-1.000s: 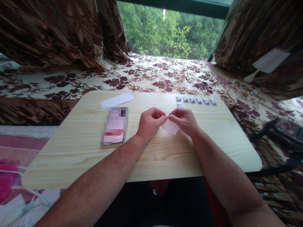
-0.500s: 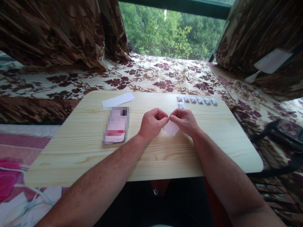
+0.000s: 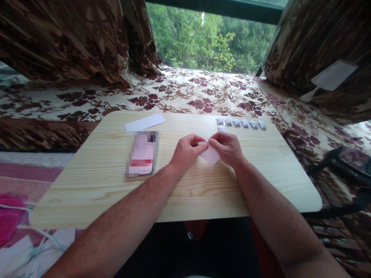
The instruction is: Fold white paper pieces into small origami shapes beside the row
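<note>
A small folded piece of white paper (image 3: 210, 155) is held over the middle of a light wooden table (image 3: 174, 193). My left hand (image 3: 187, 151) pinches its upper left part with curled fingers. My right hand (image 3: 227, 148) pinches its upper right part, fingertips almost touching the left ones. The paper's lower point hangs free between the two hands. A row of several small folded white paper pieces (image 3: 241, 122) lies along the far right edge of the table, just beyond my right hand.
A phone (image 3: 142, 154) lies flat left of my left hand, with white paper strips (image 3: 144, 122) behind it. Patterned brown curtains and floral cloth surround the table. A dark chair arm (image 3: 342, 162) stands at the right. White cables lie at the lower left.
The hands stay almost where they were; the fingertips have shifted slightly along the paper's top edge, and the fold looks a little flatter. The view moved slightly.
</note>
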Action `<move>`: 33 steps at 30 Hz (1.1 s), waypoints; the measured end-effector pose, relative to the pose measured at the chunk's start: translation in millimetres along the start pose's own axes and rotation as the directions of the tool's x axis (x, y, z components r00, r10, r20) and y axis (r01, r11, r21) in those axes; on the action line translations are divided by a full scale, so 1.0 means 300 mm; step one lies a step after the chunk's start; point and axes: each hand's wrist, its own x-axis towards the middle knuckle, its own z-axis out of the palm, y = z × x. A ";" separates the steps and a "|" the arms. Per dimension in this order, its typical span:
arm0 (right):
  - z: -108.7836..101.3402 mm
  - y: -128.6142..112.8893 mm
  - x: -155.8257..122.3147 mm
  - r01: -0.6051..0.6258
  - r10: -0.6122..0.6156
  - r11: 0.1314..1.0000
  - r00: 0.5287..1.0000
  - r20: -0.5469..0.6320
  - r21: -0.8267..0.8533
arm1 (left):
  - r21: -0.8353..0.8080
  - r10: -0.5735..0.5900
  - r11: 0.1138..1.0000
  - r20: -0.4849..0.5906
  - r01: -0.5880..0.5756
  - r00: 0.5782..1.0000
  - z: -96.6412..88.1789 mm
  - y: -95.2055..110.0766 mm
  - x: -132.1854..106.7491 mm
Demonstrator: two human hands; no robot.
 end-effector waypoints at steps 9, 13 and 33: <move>0.006 0.001 0.000 0.004 -0.004 0.997 1.000 0.004 0.080 | 0.007 0.045 0.999 -0.048 -0.045 0.998 -0.001 -0.005 0.002; 0.003 -0.009 0.001 -0.045 0.045 0.993 0.999 0.003 0.108 | 0.004 0.043 0.999 -0.058 -0.043 0.997 -0.005 -0.005 0.003; 0.010 0.002 -0.003 -0.005 0.006 0.999 1.000 -0.009 0.041 | 0.043 0.056 0.998 -0.073 -0.053 0.996 0.001 0.002 -0.004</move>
